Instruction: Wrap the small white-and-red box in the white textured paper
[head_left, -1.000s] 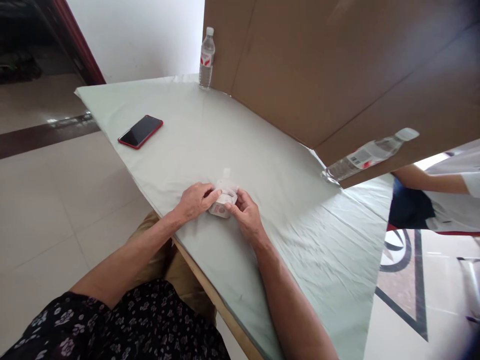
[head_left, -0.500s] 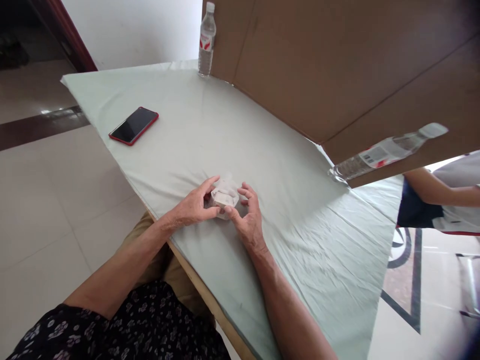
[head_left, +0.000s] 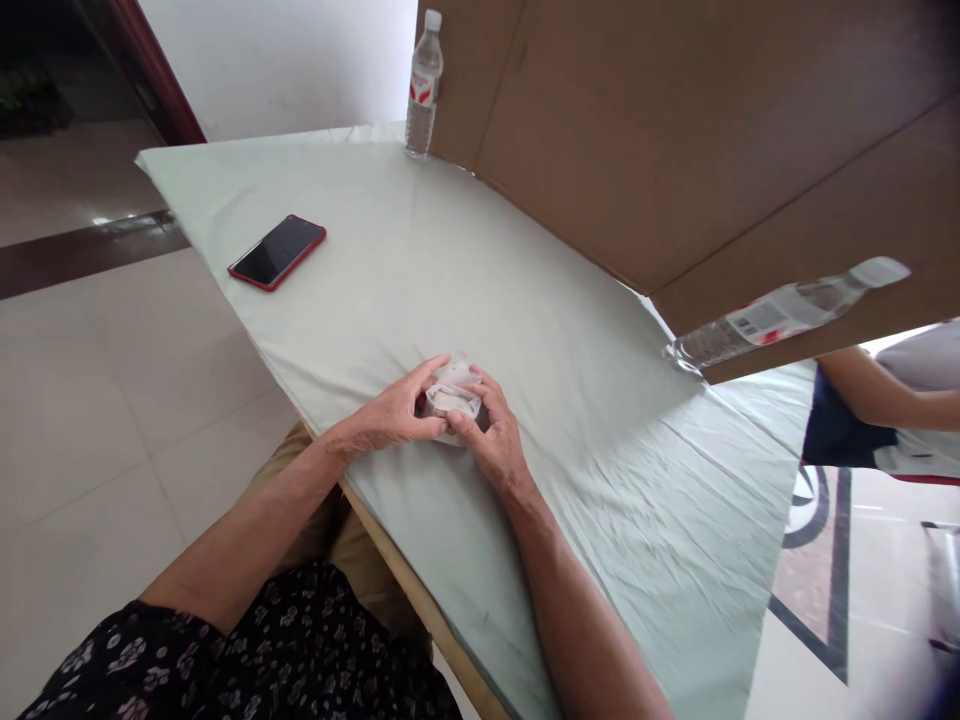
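A small whitish packet [head_left: 454,402], which looks like thin translucent wrapping around a pale block, sits on the cloth near the table's front edge. Its exact kind I cannot make out. My left hand [head_left: 411,405] curves around its left side, thumb at the front and fingers behind. From the right, my right hand [head_left: 493,430] grips it, with the thumb on the near edge and the fingertips on the far side.
A phone in a red case [head_left: 277,252] lies to the left. Two water bottles [head_left: 424,85] stand against a brown cardboard panel [head_left: 600,130], one at each end. A pale green cloth [head_left: 600,480] covers the table. Beyond the right edge, a person's arm [head_left: 877,395] shows.
My right hand's fingers have closed in from beside the packet onto its far side. My left hand stays around it. The whole view has shifted slightly.
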